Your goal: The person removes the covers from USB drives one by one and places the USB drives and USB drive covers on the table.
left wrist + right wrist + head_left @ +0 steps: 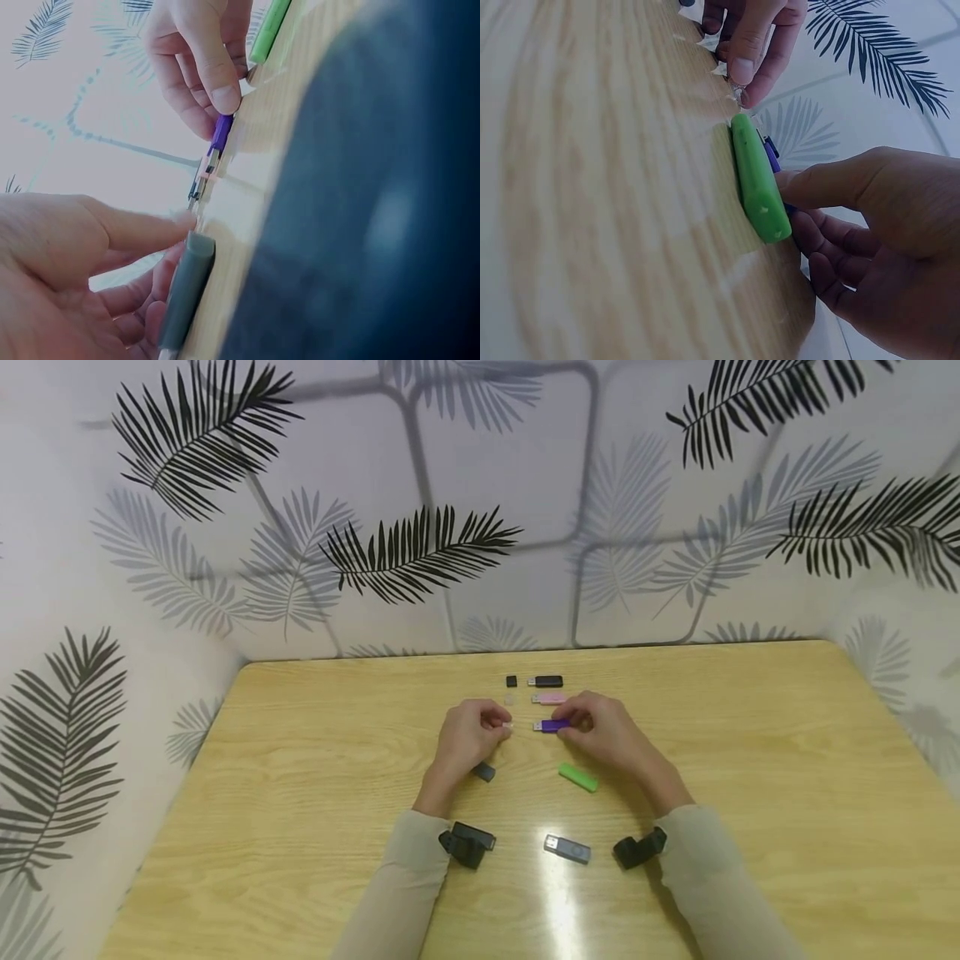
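My left hand (467, 732) pinches a small clear cap (739, 94) between thumb and forefinger, low over the table. Opposite it, my right hand (600, 727) holds a purple USB stick (553, 726) by its rear end, the metal plug pointing left toward the cap. A short gap separates plug and cap in the head view. A dark grey stick (187, 292) lies just under my left hand. Close to my right hand is a green stick (759, 178), lying slanted on the table. The right fingertips also overlap the end of a pink USB stick (547, 699).
Behind the hands lie a black USB stick (547, 682), a black cap (512, 681) and another clear cap (510, 699). A grey USB stick (567, 849) rests between the forearms. The wooden table (315, 760) backs onto a leaf-patterned wall covering (510, 602).
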The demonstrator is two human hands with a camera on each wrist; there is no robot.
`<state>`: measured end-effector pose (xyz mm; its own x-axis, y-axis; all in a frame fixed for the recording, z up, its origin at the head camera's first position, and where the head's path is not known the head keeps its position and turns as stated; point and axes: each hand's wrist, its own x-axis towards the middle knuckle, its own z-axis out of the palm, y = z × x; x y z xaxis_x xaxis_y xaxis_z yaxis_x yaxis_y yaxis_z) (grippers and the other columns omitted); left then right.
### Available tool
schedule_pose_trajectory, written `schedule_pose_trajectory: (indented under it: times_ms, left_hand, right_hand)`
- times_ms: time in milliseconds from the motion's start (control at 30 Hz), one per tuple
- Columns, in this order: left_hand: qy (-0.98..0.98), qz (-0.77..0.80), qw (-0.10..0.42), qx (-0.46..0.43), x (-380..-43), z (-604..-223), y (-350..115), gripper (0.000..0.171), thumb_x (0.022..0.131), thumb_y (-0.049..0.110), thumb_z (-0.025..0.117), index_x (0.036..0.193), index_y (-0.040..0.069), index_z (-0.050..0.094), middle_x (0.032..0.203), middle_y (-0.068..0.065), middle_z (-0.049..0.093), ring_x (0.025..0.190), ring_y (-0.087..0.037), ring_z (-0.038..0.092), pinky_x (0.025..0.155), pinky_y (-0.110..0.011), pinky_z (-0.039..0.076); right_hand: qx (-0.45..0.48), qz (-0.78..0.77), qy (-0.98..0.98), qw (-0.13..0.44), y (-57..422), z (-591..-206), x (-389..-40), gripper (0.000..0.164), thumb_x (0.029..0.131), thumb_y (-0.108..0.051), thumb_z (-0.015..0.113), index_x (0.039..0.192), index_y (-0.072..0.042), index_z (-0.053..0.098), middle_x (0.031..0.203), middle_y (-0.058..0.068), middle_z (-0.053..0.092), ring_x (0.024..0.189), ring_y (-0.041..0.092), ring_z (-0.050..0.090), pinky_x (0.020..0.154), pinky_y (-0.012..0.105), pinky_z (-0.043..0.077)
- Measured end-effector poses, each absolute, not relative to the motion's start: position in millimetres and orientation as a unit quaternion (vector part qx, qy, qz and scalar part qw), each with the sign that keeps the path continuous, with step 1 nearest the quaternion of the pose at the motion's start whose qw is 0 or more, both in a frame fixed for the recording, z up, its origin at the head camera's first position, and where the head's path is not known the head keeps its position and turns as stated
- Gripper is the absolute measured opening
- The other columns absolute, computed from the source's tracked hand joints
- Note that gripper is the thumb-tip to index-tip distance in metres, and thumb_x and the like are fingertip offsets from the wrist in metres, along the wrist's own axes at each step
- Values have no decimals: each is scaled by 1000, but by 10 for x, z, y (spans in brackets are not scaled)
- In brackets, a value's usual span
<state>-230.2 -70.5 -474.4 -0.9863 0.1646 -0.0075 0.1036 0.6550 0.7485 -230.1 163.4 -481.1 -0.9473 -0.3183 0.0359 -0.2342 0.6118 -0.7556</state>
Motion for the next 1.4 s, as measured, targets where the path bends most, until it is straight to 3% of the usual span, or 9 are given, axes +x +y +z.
schedule_pose_trajectory:
  times_ms: [433, 1400]
  left_hand:
    - [881, 460, 60, 94, -2310, -4713, -818, 19, 92, 9, 78, 109, 3, 76, 91, -8, 71, 80, -19, 64, 70, -29, 52]
    - [873, 469, 69, 117, -2178, -4696, -1097, 17, 94, 8, 76, 110, 3, 75, 97, -6, 71, 86, -21, 65, 76, -32, 54]
  right_hand:
    - [-153, -421, 893, 46, 1636, -4829, -2302, 24, 91, -6, 78, 114, -3, 73, 110, 10, 70, 98, 26, 64, 87, 41, 54]
    - [-171, -437, 883, 22, 1682, -4832, -2262, 26, 93, -6, 76, 118, -1, 71, 113, 13, 70, 100, 28, 66, 90, 46, 55]
